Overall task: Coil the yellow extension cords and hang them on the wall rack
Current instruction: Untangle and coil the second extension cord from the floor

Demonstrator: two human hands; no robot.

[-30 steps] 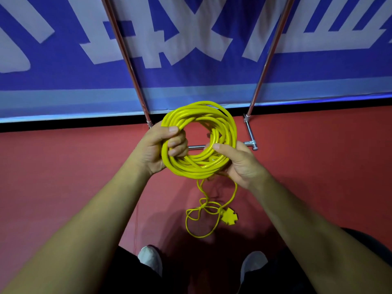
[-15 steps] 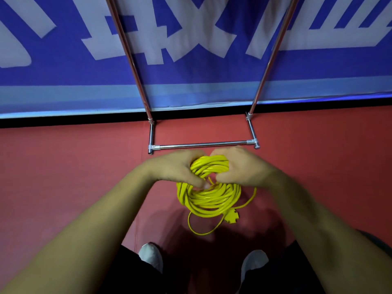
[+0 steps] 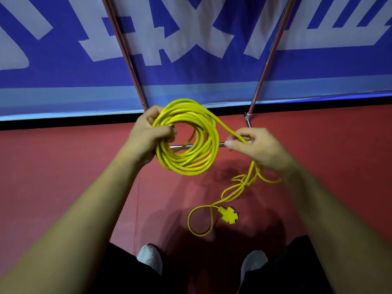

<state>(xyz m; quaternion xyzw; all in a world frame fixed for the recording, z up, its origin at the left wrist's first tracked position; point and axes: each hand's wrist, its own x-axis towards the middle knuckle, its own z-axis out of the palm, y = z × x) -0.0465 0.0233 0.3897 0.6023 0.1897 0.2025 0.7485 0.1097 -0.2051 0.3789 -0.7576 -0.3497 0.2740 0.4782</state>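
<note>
1. Floor: a flat, matte red floor (image 3: pixel 63 170) fills the lower half of my feed. The person's dark shadow lies on it between the arms.
2. Wall: a blue banner with large white characters (image 3: pixel 63 77) covers the back wall and has a paler blue band along its lower edge. A black strip (image 3: pixel 63 124) runs where wall meets floor.
3. Rack: a chrome tube rack (image 3: pixel 125 54) stands against the banner. It has two slanting uprights and a horizontal base bar low at the floor, partly seen through the coil.
4. Cord: the yellow extension cord (image 3: pixel 186 167) is held up in the air as a round coil of many turns. It sits in front of the rack's base bar, between the two hands.
5. The left hand (image 3: pixel 146 136) has its fingers clenched round the coil's left side, gripping the whole bundle.
6. The right hand (image 3: pixel 258 147) pinches a single strand between thumb and forefinger. This strand runs off the top of the coil.
7. Tail: below the right hand the cord drops in loose, tangled loops to a yellow cross-shaped socket end (image 3: pixel 228 215), with one open loop beside it. I cannot tell whether this end touches the floor.
8. Bottom edge: two white shoe toes (image 3: pixel 149 259) and black trouser legs (image 3: pixel 127 272) are in view, pointing toward the rack.
</note>
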